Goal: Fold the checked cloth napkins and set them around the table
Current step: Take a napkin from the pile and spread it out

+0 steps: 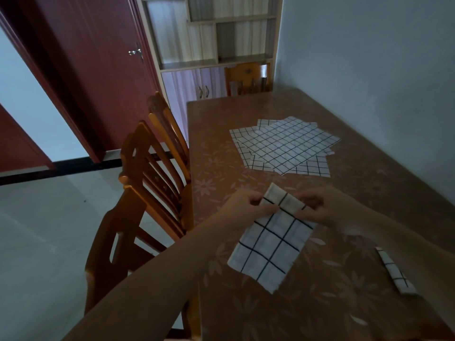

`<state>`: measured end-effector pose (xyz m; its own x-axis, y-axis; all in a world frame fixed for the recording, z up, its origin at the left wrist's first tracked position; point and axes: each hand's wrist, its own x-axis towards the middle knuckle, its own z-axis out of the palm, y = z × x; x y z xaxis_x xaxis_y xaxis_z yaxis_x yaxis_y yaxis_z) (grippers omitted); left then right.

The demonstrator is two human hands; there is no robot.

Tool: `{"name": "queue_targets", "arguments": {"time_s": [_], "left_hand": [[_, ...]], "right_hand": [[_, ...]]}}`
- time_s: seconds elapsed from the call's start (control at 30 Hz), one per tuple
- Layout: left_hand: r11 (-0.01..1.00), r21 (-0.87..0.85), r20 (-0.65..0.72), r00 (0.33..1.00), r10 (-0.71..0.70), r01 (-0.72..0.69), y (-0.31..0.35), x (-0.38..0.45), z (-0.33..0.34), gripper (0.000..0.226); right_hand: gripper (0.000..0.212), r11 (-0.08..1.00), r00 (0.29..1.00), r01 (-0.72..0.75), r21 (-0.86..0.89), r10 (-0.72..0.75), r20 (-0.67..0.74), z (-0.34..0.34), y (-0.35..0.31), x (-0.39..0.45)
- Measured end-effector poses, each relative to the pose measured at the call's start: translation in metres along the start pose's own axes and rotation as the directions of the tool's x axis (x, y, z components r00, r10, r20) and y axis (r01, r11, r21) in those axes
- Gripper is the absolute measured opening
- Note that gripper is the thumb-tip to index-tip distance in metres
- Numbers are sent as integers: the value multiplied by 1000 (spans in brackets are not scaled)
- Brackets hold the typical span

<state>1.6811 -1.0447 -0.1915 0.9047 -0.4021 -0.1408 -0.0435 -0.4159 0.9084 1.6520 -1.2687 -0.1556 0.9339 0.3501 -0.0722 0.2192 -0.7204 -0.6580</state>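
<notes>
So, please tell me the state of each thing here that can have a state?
Napkin in hands: partly folded, far end being rolled or folded over.
Left hand: pinches the napkin's far end.
Right hand: pinches the same end.
Napkin pile: unfolded, flat, overlapping.
Napkin at right: folded.
Cabinet doors: closed.

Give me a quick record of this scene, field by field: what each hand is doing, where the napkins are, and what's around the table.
left hand: pinches the far fold of the napkin
right hand: pinches the same fold from the other side
napkin: part folded, far end turned back, near end flat on the table
pile: unfolded checked napkins, overlapped, farther along the table
folded napkin: lies near the table's right edge
chairs: along the left side, one more at the far end
</notes>
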Motion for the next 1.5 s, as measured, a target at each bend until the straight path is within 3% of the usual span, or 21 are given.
{"name": "queue_targets", "arguments": {"time_s": [0.2, 0.3, 0.47, 0.6, 0.73, 0.9, 1.1, 1.2, 1.37, 1.43, 1.5], "left_hand": [[989, -142, -21, 998, -51, 48, -3, -6, -1, 26], [992, -118, 25, 999, -47, 50, 2, -8, 0, 24], [994, -108, 122, 992, -12, 25, 13, -12, 2, 19], [991, -130, 130, 992, 1, 16, 19, -18, -1, 20], [995, -90, 16, 998, 55, -53, 24, -22, -2, 53], [980, 56, -99, 975, 197, -192, 26, -26, -5, 36], [971, 150, -167, 963, 211, -187, 21, -40, -12, 35], [978, 145, -73, 984, 160, -149, 18, -47, -20, 38], [985, 138, 107, 990, 89, -104, 14, -59, -35, 25], [996, 58, 146, 987, 60, -69, 11, -63, -40, 15], [999, -21, 132, 990, 41, -39, 7, -65, -42, 13]], "right_hand": [[9, 992, 999, -34, 118, 38, -30, 3, 4, -1], [12, 989, 1000, -30, 147, 29, 9, 1, -8, 1], [31, 1000, 988, 25, 13, -23, -150, 7, -28, 12], [33, 978, 966, 108, -181, -146, -211, 11, -39, 10], [26, 960, 950, 138, -246, -198, -241, 11, -42, 7], [28, 871, 932, 111, -478, -258, -255, 12, -41, 9], [18, 937, 918, 125, -326, -234, -321, 3, -42, 9], [17, 950, 919, 110, -294, -210, -334, -1, -43, 6], [29, 962, 925, 79, -261, -168, -342, -3, -46, -1], [34, 997, 950, 33, -72, -54, -309, -2, -50, -5], [39, 945, 984, -103, 309, 142, -107, -3, -50, -11]]}}
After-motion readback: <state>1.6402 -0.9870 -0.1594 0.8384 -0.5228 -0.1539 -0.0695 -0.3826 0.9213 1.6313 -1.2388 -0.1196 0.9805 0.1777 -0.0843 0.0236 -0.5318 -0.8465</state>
